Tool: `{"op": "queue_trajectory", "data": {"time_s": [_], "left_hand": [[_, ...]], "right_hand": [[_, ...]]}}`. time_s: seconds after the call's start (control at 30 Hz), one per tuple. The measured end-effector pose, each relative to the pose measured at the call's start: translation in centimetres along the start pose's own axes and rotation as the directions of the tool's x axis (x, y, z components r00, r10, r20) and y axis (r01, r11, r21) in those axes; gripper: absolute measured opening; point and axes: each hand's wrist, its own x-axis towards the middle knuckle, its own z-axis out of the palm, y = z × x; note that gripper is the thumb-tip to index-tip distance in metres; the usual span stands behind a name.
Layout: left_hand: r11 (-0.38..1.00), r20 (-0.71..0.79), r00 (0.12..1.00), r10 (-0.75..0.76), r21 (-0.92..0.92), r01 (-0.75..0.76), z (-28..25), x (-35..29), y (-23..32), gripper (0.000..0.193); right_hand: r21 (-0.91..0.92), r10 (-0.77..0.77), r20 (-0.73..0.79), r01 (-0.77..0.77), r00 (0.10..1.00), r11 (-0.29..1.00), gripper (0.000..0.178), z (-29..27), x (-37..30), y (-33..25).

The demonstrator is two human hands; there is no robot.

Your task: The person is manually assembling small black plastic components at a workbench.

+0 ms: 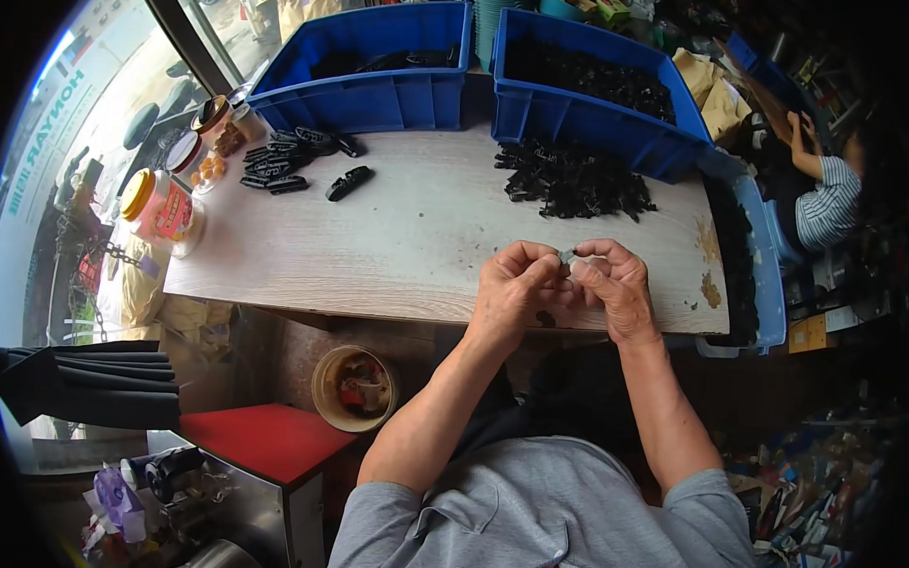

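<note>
Both hands meet over the near edge of the pale wooden table point(396, 252). Between their fingertips is a small grey and dark part point(565, 259), too small to name and partly hidden by the fingers. My left hand point(514, 286) pinches it from the left, my right hand point(619, 290) from the right. Just beyond them lies a heap of small black plastic parts point(568, 178). Farther left, long black pieces point(276, 161) lie stacked in a pile, with a single black piece point(349, 183) apart from it.
Two blue bins point(371, 91) point(605, 129) of black parts stand along the far edge. Lidded jars point(162, 214) line the left side. A light-blue tub point(766, 245) is at the right; a waste bucket point(354, 388) sits below. Another person point(828, 202) works at far right.
</note>
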Motion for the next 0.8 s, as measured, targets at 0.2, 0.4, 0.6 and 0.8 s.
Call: {"op": "queue_trajectory", "data": {"time_s": [0.2,0.4,0.6,0.8], "left_hand": [[0.999,-0.018,0.999,0.036,0.0,-0.036,0.1,-0.2,-0.1,0.01],[0.99,0.042,0.996,0.078,0.112,-0.082,0.0,-0.2,-0.5,0.011],[0.622,0.029,0.855,0.518,0.673,-0.4,-3.0,-0.2,1.5,0.036],[-0.255,0.147,0.408,0.901,0.941,0.222,-15.1,3.5,12.6,0.031]], "right_hand": [[0.003,-0.004,0.036,0.004,0.999,1.0,0.023,0.5,0.1,-0.2],[0.023,-0.007,0.031,0.006,0.999,1.0,0.017,0.3,0.2,0.0],[0.027,-0.013,0.046,0.012,0.999,1.0,0.012,0.7,0.0,0.4],[0.063,-0.021,0.035,0.019,0.999,0.998,0.013,1.2,0.1,0.4]]}}
